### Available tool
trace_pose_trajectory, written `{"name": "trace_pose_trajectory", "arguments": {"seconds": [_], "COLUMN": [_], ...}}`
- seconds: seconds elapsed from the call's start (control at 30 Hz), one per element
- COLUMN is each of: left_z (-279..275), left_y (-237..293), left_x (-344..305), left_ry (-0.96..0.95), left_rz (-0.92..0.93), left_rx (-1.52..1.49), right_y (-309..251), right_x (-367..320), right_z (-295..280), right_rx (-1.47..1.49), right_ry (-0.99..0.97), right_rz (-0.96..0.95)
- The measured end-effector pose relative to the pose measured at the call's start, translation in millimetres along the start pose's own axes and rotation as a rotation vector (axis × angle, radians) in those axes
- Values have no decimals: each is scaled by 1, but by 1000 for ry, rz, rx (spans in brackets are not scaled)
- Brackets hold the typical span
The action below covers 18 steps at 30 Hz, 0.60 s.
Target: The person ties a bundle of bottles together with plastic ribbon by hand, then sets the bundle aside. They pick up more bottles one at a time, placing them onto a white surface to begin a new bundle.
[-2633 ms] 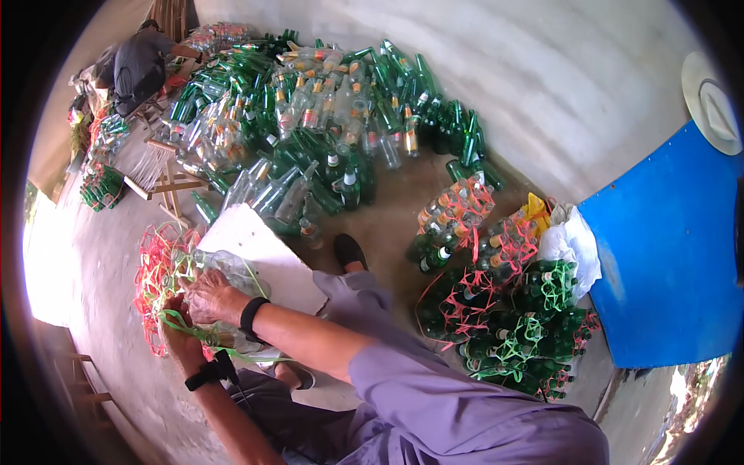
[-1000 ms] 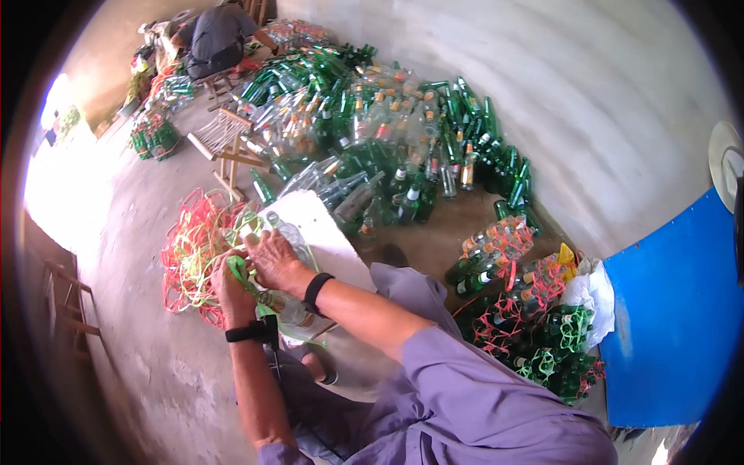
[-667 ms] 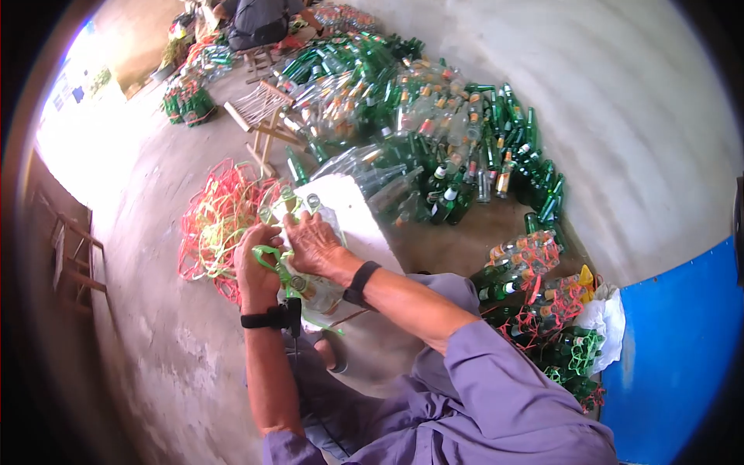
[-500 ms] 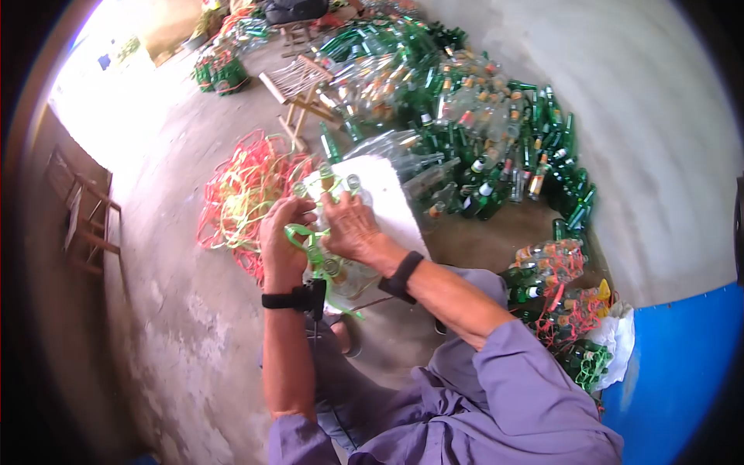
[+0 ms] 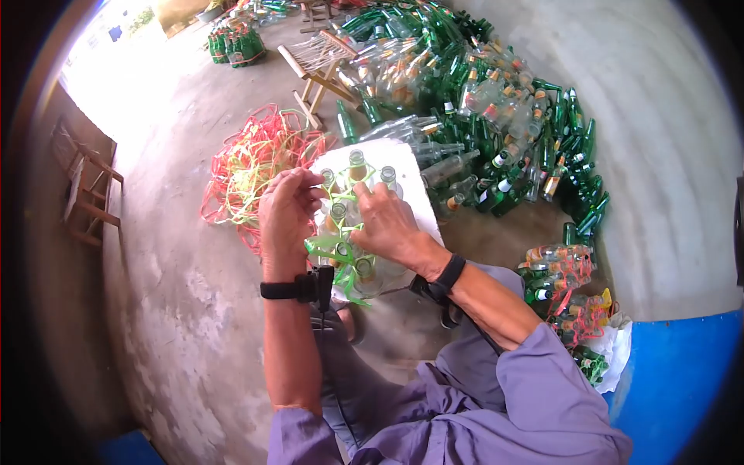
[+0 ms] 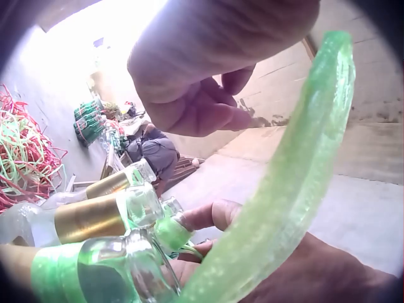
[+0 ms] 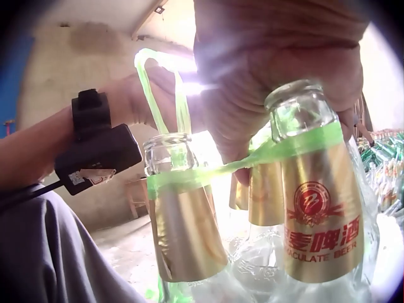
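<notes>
Several clear glass bottles (image 5: 357, 164) stand grouped upright on a white board (image 5: 418, 190). Green plastic strap (image 5: 319, 246) runs between their necks, and a loose loop of it rises in the right wrist view. Gold neck labels show on the bottles in both wrist views. From the right, my right hand (image 5: 391, 225) reaches among the necks, bent fingers pinching the strap; its thumb side is partly hidden by bottle glass in the right wrist view. On the left of the group, my left hand (image 5: 287, 221) is raised with loosely bent fingers, nothing visible between them, fingertips close to a neck.
A tangled heap of red and green strap (image 5: 260, 167) lies left of the board. Many loose bottles (image 5: 496, 101) pile up against the wall. A wooden folding stool (image 5: 318, 66) stands beyond; bundled bottles (image 5: 573, 291) sit at right near a blue panel (image 5: 674, 372).
My head view has swung left and down, so the bottles shift right in frame. My left hand, earlier holding the green strap, has lifted off it. The right hand stays among the necks.
</notes>
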<state>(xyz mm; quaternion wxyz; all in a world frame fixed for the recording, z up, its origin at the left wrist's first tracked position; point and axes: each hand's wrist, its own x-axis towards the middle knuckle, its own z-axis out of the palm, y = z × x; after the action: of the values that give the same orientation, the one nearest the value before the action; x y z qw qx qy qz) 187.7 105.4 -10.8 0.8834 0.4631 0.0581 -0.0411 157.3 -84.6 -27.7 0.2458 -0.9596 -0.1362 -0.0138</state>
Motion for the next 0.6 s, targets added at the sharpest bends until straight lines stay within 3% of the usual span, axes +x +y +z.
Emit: {"name": "trace_pose_trajectory", "arguments": {"seconds": [0.4,0.6], "left_z": [23,39], "left_y": [-13,-20], "left_x": [-8,-11], "left_ry": [-18,-16], "left_rz": [-3,-17], "left_rx": [19,69], "right_y": [22,30], "right_x": [-70,-103], "right_z": [-11,-27], "right_rx": [92,67], "right_ry": [80,28], "right_rz": [-42,-19]}}
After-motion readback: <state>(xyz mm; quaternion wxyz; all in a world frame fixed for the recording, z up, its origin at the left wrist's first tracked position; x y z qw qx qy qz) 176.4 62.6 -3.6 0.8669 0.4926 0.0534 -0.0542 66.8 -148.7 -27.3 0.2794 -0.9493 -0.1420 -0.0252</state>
